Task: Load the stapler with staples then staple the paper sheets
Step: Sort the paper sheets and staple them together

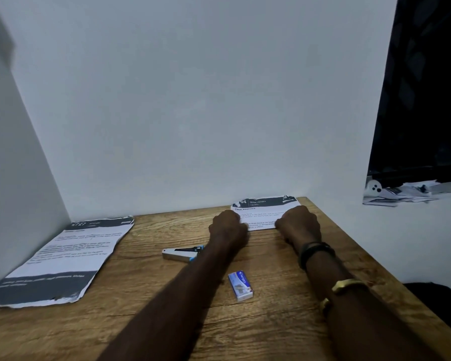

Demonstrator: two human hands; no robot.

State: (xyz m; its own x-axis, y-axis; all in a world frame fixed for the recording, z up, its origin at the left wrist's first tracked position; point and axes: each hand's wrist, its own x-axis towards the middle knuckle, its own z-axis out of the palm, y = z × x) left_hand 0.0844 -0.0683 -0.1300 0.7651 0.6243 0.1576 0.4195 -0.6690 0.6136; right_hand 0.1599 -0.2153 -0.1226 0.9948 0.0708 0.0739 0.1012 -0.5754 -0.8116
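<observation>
A folded printed paper sheet (263, 213) lies at the far right of the wooden desk (154, 303), against the wall. My left hand (227, 225) grips its near left edge and my right hand (300, 222) grips its near right edge; both sets of fingers are curled on the paper. A small silver and blue stapler (181, 254) lies on the desk just left of my left forearm. A small blue and white staple box (240, 285) rests between my forearms. A second printed sheet stack (63, 259) lies flat at the desk's far left.
White walls close the desk at the back and left. The desk's right edge runs diagonally past my right arm, which wears a dark band and gold bangles. A dark window and a pile of papers (401, 192) sit beyond on the right.
</observation>
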